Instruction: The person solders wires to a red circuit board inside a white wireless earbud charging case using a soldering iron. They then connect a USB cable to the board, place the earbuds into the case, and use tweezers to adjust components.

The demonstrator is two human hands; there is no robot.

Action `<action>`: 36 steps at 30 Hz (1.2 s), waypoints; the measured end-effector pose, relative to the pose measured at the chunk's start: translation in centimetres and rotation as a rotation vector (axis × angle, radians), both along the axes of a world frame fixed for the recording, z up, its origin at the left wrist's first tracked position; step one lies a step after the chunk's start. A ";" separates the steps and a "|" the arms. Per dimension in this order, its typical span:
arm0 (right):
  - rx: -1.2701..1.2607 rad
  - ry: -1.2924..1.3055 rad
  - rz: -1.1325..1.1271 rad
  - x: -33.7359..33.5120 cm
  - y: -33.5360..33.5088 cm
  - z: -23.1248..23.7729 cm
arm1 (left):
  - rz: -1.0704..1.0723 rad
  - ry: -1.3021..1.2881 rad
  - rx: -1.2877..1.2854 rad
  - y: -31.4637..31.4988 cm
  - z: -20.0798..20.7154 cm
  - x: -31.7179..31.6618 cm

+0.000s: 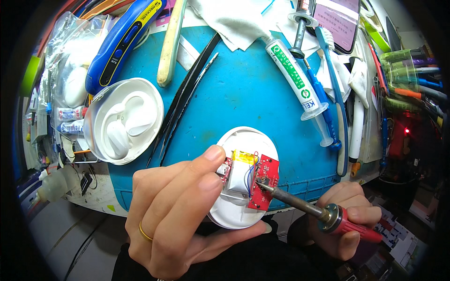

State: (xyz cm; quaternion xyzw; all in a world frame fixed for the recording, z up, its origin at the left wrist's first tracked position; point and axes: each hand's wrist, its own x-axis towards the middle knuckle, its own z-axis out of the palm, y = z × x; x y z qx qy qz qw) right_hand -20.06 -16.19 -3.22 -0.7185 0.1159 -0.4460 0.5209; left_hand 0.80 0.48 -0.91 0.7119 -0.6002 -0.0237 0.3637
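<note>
Near black tweezers (182, 93) and a syringe (293, 72), left fingers (187, 187) clasp a white case (227, 218); right fingers (363, 215) wrap a soldering iron (300, 202).

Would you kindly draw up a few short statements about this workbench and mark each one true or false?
1. The right hand holds a soldering iron with a red handle. True.
2. The left hand is resting idle on the mat. False: it holds a white casing.
3. The iron's tip is at the red circuit board. True.
4. The black tweezers lie to the right of the green-labelled syringe. False: they lie to its left.
5. The blue toothbrush lies to the right of that syringe. True.
6. No ring is worn on the left hand. False: a gold-coloured ring is on one finger.
</note>
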 end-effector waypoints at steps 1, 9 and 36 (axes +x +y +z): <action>0.000 -0.006 -0.003 0.0 0.0 0.0 | 0.002 -0.001 0.000 0.0 0.0 0.0; -0.025 -0.004 -0.011 0.1 0.0 -0.1 | 0.003 0.003 0.003 0.1 0.0 0.0; -0.036 -0.029 -0.012 0.2 -0.1 -0.3 | 0.021 -0.042 0.015 0.1 0.1 -0.1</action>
